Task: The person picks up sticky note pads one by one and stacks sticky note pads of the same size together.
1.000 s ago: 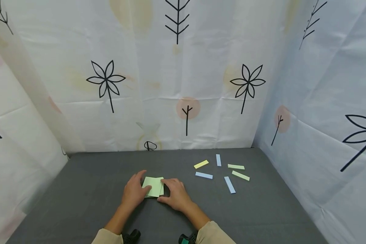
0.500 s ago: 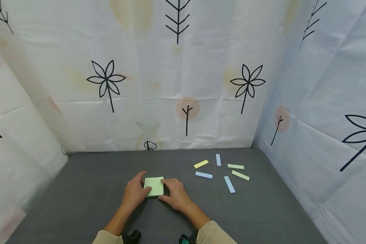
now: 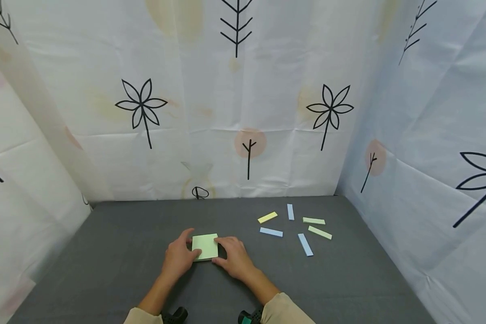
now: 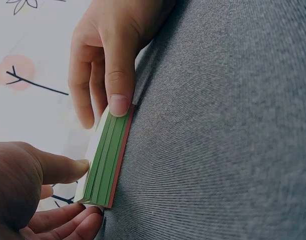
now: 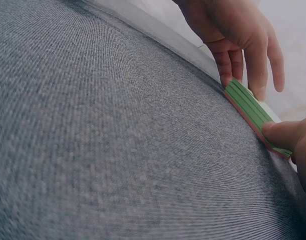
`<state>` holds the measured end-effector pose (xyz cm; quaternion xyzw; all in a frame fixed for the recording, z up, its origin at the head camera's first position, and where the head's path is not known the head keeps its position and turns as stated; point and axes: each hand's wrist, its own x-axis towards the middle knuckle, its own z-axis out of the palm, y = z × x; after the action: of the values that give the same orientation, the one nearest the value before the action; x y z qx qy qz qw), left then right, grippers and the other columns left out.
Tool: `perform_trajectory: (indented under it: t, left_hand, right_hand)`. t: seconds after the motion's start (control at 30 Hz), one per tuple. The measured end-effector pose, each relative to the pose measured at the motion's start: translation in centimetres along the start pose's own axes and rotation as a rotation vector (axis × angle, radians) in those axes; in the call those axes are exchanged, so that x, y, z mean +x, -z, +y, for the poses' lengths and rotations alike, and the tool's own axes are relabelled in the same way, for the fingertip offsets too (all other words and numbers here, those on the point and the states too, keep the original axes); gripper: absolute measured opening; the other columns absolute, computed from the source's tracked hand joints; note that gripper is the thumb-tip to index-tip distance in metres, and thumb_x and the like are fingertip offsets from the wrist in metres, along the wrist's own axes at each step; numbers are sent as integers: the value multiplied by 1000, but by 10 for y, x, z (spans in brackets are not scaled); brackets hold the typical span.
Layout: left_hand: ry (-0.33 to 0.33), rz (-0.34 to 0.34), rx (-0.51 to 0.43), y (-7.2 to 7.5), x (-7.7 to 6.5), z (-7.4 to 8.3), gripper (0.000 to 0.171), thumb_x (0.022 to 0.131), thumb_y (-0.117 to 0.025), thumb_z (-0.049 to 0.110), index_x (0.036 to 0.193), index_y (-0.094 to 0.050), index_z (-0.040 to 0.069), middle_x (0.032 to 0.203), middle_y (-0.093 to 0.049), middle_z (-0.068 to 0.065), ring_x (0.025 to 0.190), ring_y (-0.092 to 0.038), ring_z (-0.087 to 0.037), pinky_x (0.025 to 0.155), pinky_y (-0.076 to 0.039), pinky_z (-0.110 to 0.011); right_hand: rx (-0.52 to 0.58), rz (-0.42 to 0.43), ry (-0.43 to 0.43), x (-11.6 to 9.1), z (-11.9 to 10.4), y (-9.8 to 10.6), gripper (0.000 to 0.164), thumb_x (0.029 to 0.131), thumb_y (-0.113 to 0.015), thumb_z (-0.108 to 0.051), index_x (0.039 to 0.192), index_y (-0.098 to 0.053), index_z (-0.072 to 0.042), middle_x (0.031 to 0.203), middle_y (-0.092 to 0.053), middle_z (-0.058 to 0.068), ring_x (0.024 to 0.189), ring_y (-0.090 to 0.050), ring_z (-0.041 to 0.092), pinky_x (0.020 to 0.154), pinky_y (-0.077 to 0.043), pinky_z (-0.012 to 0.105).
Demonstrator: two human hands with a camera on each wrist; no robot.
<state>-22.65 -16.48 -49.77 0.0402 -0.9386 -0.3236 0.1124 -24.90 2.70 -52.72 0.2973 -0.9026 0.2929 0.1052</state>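
Observation:
A squared-up stack of pale green sticky note pads [image 3: 204,246] lies on the grey table between both hands. Seen from the side in the left wrist view, the stack [image 4: 105,160] has several green layers over a thin red one at the bottom. My left hand [image 3: 178,255] holds its left side, thumb on the top near the edge and fingers against the side. On the right, my right hand [image 3: 234,257] grips the stack, its thumb pressed to the near edge; its other fingers reach the top and right side. The stack's far side is hidden in the wrist views.
Right of the hands lie several narrow paper strips: a yellow one [image 3: 267,218], blue ones [image 3: 271,232] and green ones [image 3: 320,232]. White patterned cloth [image 3: 235,99] hangs behind and along both sides of the grey table [image 3: 348,279].
The top layer of the stack, earlier offset to the left with another layer showing at its right, now lines up with those beneath. Both hands have barely moved; the strips lie as before.

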Motion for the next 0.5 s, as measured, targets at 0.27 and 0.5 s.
perform_trajectory:
  t: [0.27, 0.5]
  left_hand:
    - [-18, 3, -31, 2, -2, 0, 64, 79, -80, 13, 137, -52, 7, 109, -67, -17, 73, -61, -20, 64, -47, -42]
    - [-40, 0, -30, 2, -3, 0, 64, 79, -79, 13, 136, -52, 4, 108, -68, -18, 69, -59, -17, 61, -45, -39]
  right_hand:
    - [-9, 0, 0, 0, -1, 0, 49, 82, -79, -29, 126, -64, -14, 121, -64, -1, 116, -53, 19, 93, -41, 43]
    - [-28, -13, -18, 0, -2, 1, 50, 82, -79, -29, 126, -63, -14, 121, -63, 1, 117, -53, 19, 93, -41, 43]
